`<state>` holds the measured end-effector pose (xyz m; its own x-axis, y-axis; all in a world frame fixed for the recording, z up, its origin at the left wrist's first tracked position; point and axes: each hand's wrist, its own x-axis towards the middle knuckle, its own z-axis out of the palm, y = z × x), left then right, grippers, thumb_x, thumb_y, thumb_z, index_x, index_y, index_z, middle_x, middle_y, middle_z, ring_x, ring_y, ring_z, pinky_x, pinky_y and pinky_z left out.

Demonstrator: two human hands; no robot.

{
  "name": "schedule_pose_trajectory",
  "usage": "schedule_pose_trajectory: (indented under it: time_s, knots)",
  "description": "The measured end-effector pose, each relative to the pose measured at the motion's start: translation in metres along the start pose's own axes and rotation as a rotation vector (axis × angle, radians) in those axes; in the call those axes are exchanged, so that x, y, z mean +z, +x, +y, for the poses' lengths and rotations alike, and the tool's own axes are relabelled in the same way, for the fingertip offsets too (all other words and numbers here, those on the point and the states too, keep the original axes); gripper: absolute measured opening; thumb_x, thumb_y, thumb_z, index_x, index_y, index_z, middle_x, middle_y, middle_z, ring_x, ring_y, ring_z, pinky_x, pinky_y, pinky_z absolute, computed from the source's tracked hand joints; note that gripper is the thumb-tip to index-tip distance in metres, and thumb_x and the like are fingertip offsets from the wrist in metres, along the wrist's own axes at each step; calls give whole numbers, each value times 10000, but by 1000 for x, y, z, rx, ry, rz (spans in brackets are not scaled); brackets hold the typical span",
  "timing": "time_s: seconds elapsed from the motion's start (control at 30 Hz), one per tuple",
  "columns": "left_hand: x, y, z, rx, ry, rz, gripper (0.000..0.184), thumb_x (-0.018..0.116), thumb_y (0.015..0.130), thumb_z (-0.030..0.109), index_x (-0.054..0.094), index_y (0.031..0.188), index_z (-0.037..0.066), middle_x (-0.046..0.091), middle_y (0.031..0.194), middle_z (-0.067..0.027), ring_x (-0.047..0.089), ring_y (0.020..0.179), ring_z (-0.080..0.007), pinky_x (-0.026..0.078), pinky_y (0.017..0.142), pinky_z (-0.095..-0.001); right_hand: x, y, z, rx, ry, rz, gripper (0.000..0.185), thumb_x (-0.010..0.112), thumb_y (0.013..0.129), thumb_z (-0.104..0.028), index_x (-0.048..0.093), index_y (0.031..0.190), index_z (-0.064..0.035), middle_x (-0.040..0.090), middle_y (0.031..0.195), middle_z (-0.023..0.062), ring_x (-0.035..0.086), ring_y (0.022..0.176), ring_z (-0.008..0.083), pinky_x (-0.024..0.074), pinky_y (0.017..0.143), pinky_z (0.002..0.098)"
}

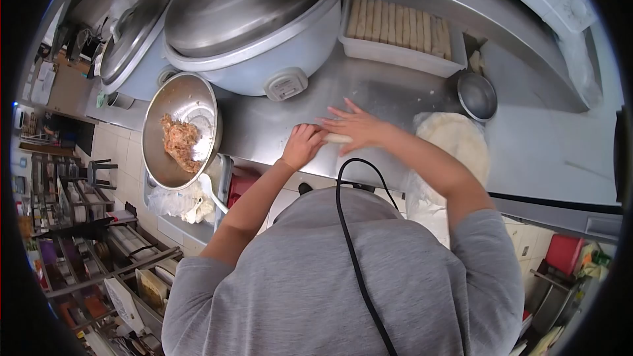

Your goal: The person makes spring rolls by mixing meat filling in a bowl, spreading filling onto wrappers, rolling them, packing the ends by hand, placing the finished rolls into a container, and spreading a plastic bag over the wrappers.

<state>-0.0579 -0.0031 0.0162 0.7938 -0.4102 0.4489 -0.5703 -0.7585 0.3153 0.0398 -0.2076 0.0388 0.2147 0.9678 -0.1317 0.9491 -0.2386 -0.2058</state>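
A pale, thin uncooked spring roll (338, 138) lies on the steel counter near its front edge. My left hand (304, 146) is closed with curled fingers over its left end. My right hand (357, 126) has its fingers spread; its palm and thumb are at the roll's right end. Left of my hands, a steel mixing bowl (150, 151) holds a lump of orange-pink minced filling (179, 142). On the right, a stack of round white wrappers (452, 151) lies partly in clear plastic, beneath my right forearm. A white tray (402, 58) at the back holds several similar rolls (399, 23) in a row.
Two big lidded rice cookers (254, 59) stand at the back left. A small metal bowl (477, 97) sits right of the tray. A steel shelf (422, 0) overhangs the back. Below the mixing bowl are a white spoon handle (212, 192) and plastic bags (178, 203). A black cable (349, 244) hangs before me.
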Motion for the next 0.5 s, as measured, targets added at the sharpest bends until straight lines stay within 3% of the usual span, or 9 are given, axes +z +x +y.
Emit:
schedule_pose_trajectory:
  time_s: [0.17,0.27,0.33,0.37,0.43,0.47,0.5]
  knots:
    - [2,-3,-1,-8,-19,-7,253,663,765,162,593,1001,106,544,974,-73,507,901,-263,394,781,-382,1,-107,25,18,23,-12,811,469,779,-673,368,1388,-147,278,1479,0,116,1400,260,-9,1100,565]
    - [-4,0,4,12,6,-20,294,658,766,144,585,1046,90,544,1089,-110,514,1002,-289,402,851,-398,-7,-132,15,101,-7,-57,701,521,813,-567,405,1366,-152,327,1455,-6,172,1386,269,24,1095,584]
    - [-4,-2,18,48,4,-8,410,629,783,159,529,1164,45,486,1256,-165,462,1167,-317,372,963,-421,2,-129,-6,267,-108,196,561,537,844,-465,491,1298,-139,422,1391,-1,243,1364,245,74,1106,552]
    - [-2,-5,26,53,2,-7,410,629,783,159,529,1164,45,486,1256,-165,462,1167,-317,372,963,-421,12,-123,-18,271,-109,196,561,537,844,-465,491,1298,-139,422,1391,-1,243,1364,245,74,1106,552]
    - [3,-12,39,85,-1,-213,496,591,811,176,462,1252,-12,413,1352,-199,400,1251,-336,327,1026,-436,39,-104,-47,351,-30,320,468,558,855,-396,539,1242,-131,492,1328,15,328,1326,221,134,1105,515]
    - [6,-10,38,100,21,-211,527,563,831,186,422,1286,-38,401,1360,-209,404,1248,-337,320,1030,-433,41,-95,-57,361,-33,419,384,542,880,-311,557,1219,-130,543,1267,14,394,1279,191,196,1095,479]
    - [8,-5,34,105,21,-215,527,563,831,186,422,1286,-38,401,1360,-209,404,1248,-337,320,1030,-433,48,-84,-57,367,-31,423,384,542,880,-311,557,1219,-130,543,1267,14,394,1279,191,196,1095,479]
